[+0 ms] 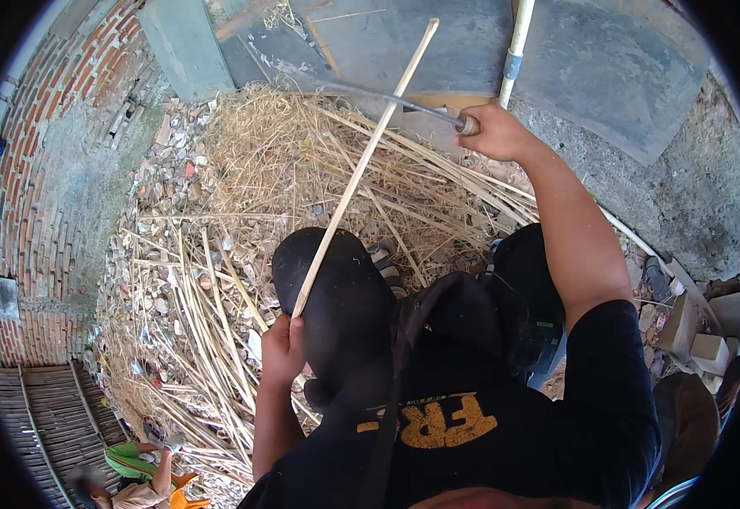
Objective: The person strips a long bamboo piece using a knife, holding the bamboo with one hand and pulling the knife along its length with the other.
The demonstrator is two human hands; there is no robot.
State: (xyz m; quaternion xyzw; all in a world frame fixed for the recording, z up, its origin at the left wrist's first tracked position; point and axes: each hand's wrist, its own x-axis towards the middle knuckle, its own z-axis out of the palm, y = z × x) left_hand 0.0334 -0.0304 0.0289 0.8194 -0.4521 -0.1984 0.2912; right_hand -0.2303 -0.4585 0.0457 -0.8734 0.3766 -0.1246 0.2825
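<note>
My left hand (282, 349) is closed around the lower end of a long pale bamboo strip (354, 178), beside my dark-clothed knee. From there the strip slants up and away to the right, over the leg. My right hand (495, 133), arm stretched forward, grips the wooden handle of a long thin-bladed machete (427, 108). Its blade points left and crosses the strip near the far end. Whether blade and strip touch, I cannot tell.
Dry shavings (259, 140) are heaped ahead. Several cut bamboo strips (209, 339) lie on rubble at the left. A brick wall (56, 161) stands on the left, and a pale pipe (518, 51) rises beyond my right hand. Another person (136, 475) is at lower left.
</note>
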